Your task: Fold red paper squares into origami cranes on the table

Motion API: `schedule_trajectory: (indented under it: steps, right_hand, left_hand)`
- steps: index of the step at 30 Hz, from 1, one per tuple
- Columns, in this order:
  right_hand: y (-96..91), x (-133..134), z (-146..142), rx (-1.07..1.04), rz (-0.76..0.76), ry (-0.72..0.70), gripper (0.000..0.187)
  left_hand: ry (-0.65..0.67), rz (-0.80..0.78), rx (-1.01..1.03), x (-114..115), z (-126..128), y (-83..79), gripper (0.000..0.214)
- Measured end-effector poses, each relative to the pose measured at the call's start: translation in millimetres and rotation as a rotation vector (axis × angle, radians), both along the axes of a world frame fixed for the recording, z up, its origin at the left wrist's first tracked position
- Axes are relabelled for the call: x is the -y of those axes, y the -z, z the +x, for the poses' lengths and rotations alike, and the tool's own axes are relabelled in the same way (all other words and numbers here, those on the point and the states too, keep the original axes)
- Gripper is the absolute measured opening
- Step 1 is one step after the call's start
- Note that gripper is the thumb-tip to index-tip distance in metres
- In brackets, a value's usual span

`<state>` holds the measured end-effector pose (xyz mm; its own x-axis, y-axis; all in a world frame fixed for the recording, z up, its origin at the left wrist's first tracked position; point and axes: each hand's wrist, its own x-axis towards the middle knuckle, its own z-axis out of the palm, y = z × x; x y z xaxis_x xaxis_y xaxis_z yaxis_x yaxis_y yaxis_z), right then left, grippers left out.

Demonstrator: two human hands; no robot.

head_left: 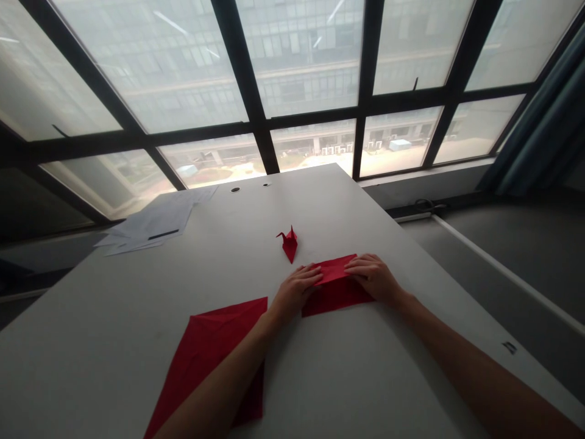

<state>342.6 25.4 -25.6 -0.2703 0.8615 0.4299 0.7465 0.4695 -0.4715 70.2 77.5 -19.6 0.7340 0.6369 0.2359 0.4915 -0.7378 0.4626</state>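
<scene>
A sheet of red paper (338,291) lies on the white table with its far part folded over toward me, so a brighter flap sits above a darker strip. My left hand (296,290) holds the left end of the flap, its fingers close together on top. At the right end, my right hand (375,278) grips the same flap with bent fingers; the thumbs are mostly hidden. Just beyond the paper stands a small red origami crane (289,245). Under my left forearm is a larger piece of red paper (214,341) with creases, partly covered by the arm.
Several white papers (158,222) with a dark pen (163,234) on them lie at the table's far left. Two round holes are set near the far edge of the white table (320,201). Tall windows stand behind, and a blue curtain (530,134) hangs at right.
</scene>
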Motion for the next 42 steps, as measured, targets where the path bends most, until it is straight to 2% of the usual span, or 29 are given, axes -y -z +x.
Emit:
schedule_trajectory:
  steps: [4,9,12,17,19,21,24,25,27,30,33,36,39,42]
  right_hand:
    - [3.6,-2,3,-0.023,-0.003,0.047,0.029]
    - [7.6,-4,9,-0.244,0.023,0.123,0.019]
    - [4.9,-3,8,-0.429,0.030,0.151,0.013]
    - [-6.6,1,-4,-0.709,0.022,0.311,0.017]
    - [-9.0,1,-9,-0.822,-0.029,0.327,0.026]
    - [-7.7,-1,-12,-0.886,-0.102,0.344,0.041]
    - [-0.6,-4,-16,-0.799,-0.170,0.396,0.051]
    - [1.8,-5,-18,-0.732,-0.167,0.416,0.051]
    - [4.9,-7,-22,-0.579,-0.133,0.441,0.051]
    - [5.5,-8,-26,-0.411,-0.082,0.452,0.050]
    - [5.8,-9,-25,-0.344,-0.076,0.468,0.049]
    - [8.0,-11,-23,-0.323,-0.075,0.484,0.049]
    - [7.6,-10,-24,-0.252,-0.094,0.498,0.051]
    - [2.2,-4,-34,-0.047,-0.018,0.524,0.054]
  left_hand:
    - [0.005,-0.056,0.084,-1,2,1.2,0.037]
    - [-0.047,-0.132,0.258,-1,2,1.7,0.034]
    - [-0.159,-0.188,0.378,2,1,-0.6,0.032]
    - [-0.419,-0.303,0.679,7,5,-5.1,0.037]
    - [-0.454,-0.387,0.780,9,8,-6.9,0.037]
    - [-0.515,-0.377,0.797,11,11,-8.8,0.038]
    - [-0.599,-0.102,0.677,15,14,-11.0,0.037]
    - [-0.580,-0.004,0.610,17,15,-11.3,0.039]
    - [-0.434,0.092,0.456,20,16,-11.1,0.042]
    - [-0.229,0.029,0.323,21,13,-10.1,0.038]
    - [-0.271,-0.006,0.361,20,10,-10.8,0.037]
    - [-0.274,0.091,0.351,22,10,-12.8,0.037]
    - [-0.147,0.148,0.132,27,15,-10.4,0.043]
    - [-0.060,0.139,-0.153,29,22,-2.2,0.054]
